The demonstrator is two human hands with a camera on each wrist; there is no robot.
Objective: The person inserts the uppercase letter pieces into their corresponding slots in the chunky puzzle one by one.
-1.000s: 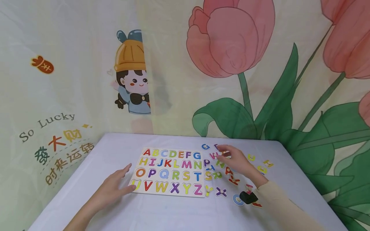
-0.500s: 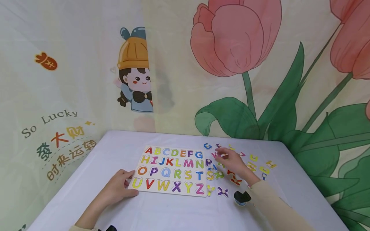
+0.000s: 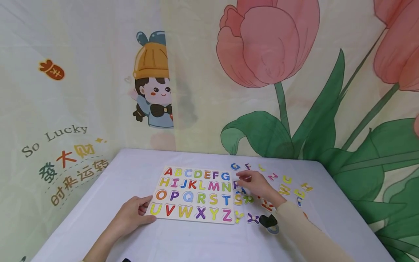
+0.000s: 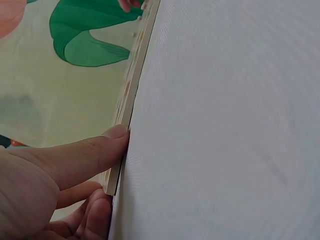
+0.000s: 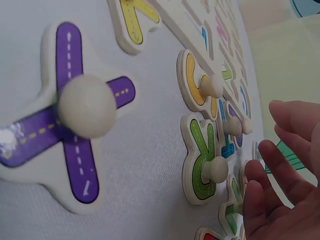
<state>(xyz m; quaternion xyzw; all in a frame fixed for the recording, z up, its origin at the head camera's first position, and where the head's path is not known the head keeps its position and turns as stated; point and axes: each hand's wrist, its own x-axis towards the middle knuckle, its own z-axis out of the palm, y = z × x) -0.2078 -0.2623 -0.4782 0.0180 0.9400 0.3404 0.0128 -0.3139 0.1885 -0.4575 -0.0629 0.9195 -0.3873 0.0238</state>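
Observation:
A wooden alphabet puzzle board (image 3: 207, 214) with colourful letters lies flat on the white table. My left hand (image 3: 129, 216) grips its near left corner; in the left wrist view the thumb (image 4: 117, 132) presses the board's edge (image 4: 132, 95) while the fingers curl at the corner. Beyond the board's right edge, my right hand (image 3: 256, 185) hovers low over loose knobbed letters, fingers loosely bent, with nothing seen between them. In the right wrist view a green R (image 5: 202, 185) and an orange S (image 5: 190, 75) sit close by its fingertips. A purple X (image 5: 82, 175) lies nearer the camera.
Several more letter pieces lie right of the board, among them a blue G (image 3: 235, 166), a pink N (image 3: 273, 176), a yellow H (image 3: 306, 187) and a red K (image 3: 267, 206). A printed curtain (image 3: 196, 138) hangs along the table's back edge.
The left hand has come in from beside the board and taken hold of its corner. The right hand has moved left over the letters, toward the board's right edge, uncovering pieces behind it.

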